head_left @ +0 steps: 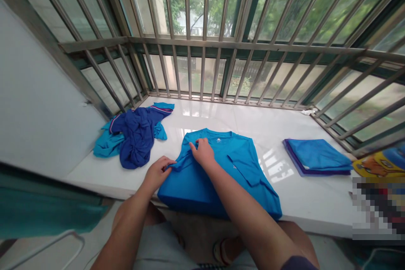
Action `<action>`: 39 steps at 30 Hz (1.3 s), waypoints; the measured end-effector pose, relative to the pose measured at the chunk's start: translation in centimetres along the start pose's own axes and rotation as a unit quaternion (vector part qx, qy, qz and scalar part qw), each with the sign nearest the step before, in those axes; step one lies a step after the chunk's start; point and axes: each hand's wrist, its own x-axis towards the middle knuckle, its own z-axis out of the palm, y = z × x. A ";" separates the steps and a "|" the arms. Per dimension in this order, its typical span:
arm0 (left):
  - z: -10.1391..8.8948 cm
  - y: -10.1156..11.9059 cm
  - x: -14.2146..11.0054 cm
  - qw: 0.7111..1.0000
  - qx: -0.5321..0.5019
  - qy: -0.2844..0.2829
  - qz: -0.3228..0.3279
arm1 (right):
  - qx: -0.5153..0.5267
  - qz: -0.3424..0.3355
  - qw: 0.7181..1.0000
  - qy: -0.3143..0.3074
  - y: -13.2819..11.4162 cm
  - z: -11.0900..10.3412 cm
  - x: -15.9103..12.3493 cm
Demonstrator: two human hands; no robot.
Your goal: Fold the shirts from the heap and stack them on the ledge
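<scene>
The left hand (156, 173) pinches a gathered fold of a blue T-shirt (218, 190), which lies flat on a white stone window ledge (310, 202). The right hand (202, 153) is pressed onto the fabric below the collar, though whether its grip pinches is hard to tell. Farther off lie a crumpled navy-and-teal garment (133, 135) to the left and a folded blue stack (316, 158) to the right, before the window bars (203, 71).

T-shirt (202, 190) bright blue, white chest logo; crumpled garment (136, 135) navy, striped trim.
</scene>
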 end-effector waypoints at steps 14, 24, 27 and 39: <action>0.2 0.4 -0.3 0.999 0.023 0.018 -0.018 | -0.038 -0.019 0.990 -0.136 -1.7 1.5 8.0; -0.2 1.6 -0.9 0.998 0.045 -0.032 0.011 | -0.034 -0.060 0.995 -0.069 -3.4 -0.6 6.7; -0.4 1.9 -0.9 0.997 0.059 -0.051 0.020 | -0.058 -0.116 0.988 -0.079 -3.8 -2.2 2.0; 1.5 1.0 4.6 0.992 0.093 0.047 0.073 | -0.278 -0.309 0.902 -0.114 -3.0 -1.4 -10.8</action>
